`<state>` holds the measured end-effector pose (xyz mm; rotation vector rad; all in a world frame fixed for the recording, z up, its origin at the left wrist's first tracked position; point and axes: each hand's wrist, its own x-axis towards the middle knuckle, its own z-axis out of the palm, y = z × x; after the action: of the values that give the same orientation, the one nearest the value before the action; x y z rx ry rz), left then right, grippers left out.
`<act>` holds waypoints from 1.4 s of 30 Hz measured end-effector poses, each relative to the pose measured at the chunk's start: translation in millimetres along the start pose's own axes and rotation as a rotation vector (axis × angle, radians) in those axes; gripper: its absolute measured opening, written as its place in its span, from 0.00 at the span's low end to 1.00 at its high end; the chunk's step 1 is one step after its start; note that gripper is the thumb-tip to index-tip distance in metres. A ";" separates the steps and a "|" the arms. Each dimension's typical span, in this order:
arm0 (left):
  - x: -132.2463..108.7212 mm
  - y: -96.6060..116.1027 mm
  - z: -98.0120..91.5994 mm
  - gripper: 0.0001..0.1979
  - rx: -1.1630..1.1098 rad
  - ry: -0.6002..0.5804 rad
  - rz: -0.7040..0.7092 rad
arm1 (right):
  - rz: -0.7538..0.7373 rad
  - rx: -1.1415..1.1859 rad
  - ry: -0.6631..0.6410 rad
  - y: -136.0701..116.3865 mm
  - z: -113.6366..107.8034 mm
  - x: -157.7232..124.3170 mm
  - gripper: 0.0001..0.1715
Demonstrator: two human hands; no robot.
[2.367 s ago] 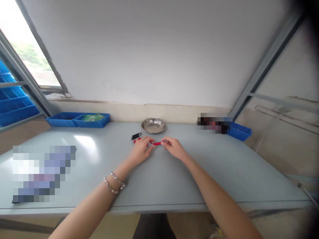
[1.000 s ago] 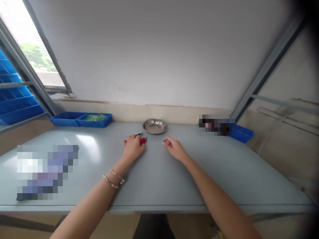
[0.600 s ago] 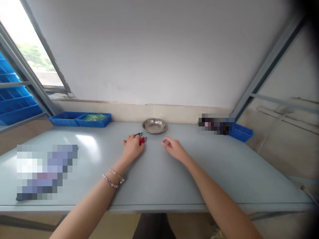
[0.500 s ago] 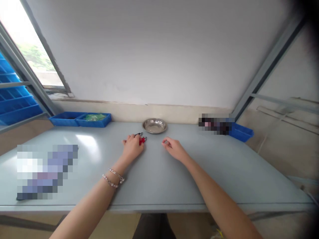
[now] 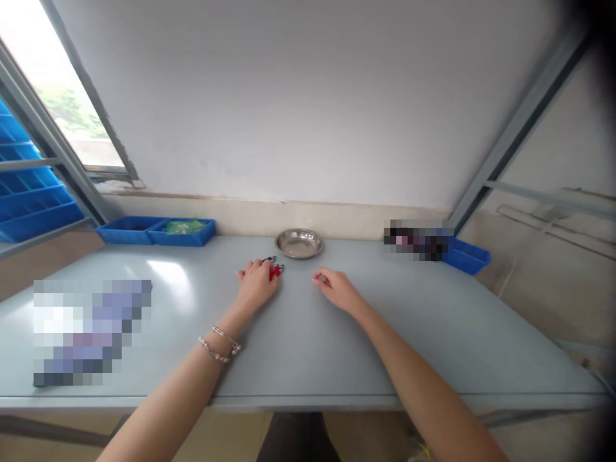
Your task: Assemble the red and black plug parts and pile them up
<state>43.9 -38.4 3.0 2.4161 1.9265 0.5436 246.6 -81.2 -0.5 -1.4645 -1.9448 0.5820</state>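
Red pieces [image 5: 275, 271] with metal ends lie on the grey surface [image 5: 308, 346], nearer its far edge than its near edge and a little left of its middle, as the head view shows. Left hand [image 5: 257, 282] covers most of them, palm down, with the fingers bent over; red shows out past its thumb side. Whether these fingers grip the pieces or only rest on them cannot be told. Just beyond, toward the far edge, a black piece [image 5: 267, 260] with a metal end is partly hidden by the same hand. Two bracelets [image 5: 225, 337] circle the left wrist.

Right hand [image 5: 337, 287] is apart from the red pieces, farther toward the right edge. Its fingers are loosely curled, thumb tip close to the forefinger; whether something thin sits between them cannot be told.

Between the hands and the far edge stands a round metal bowl [image 5: 299, 247], near that edge. At the far left corner two blue trays [image 5: 185, 240] sit side by side, the right-hand one holding green packets [image 5: 183, 226]. Near the far right corner is another blue tray [image 5: 466, 256], with a pixelated dark patch [image 5: 416, 240] beside it. A pixelated bluish object [image 5: 103, 327] lies slantwise toward the near left corner.
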 end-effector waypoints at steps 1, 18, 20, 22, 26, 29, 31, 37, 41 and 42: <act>0.1 -0.2 0.3 0.09 -0.001 0.002 0.004 | -0.003 -0.003 0.001 0.0 0.1 0.0 0.07; 1.0 2.5 -3.0 0.09 0.011 -0.028 -0.026 | -0.026 -0.078 -0.011 -2.4 -0.4 -1.1 0.08; 1.2 2.3 -3.5 0.10 0.000 -0.022 -0.030 | -0.024 -0.081 -0.015 -1.9 -0.1 -1.0 0.08; 1.9 1.1 -3.6 0.10 -0.007 -0.012 -0.035 | -0.021 -0.080 -0.020 -1.0 0.2 -0.8 0.09; 6.0 -6.7 -2.9 0.10 -0.010 0.044 -0.070 | -0.015 -0.077 -0.024 0.8 1.0 -0.7 0.09; 11.2 -17.6 -2.8 0.12 -0.010 0.094 -0.147 | -0.018 -0.076 -0.020 1.1 1.5 -1.0 0.09; 14.5 -25.4 -3.0 0.14 -0.008 0.080 -0.206 | -0.025 -0.072 -0.020 0.8 1.5 -1.0 0.08; 19.0 -37.1 -2.5 0.16 -0.007 0.008 -0.297 | -0.017 -0.082 -0.029 0.5 1.0 -0.4 0.08; 19.3 -36.0 -2.0 0.15 -0.009 -0.027 -0.288 | -0.019 -0.080 -0.032 1.0 1.1 -0.8 0.09; 19.3 -35.8 -1.9 0.15 -0.010 -0.031 -0.288 | -0.021 -0.077 -0.033 0.9 1.2 -1.0 0.09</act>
<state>13.1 -11.7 2.1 2.0729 2.1970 0.4967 246.6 -81.8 -2.2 -1.4885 -2.0255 0.5307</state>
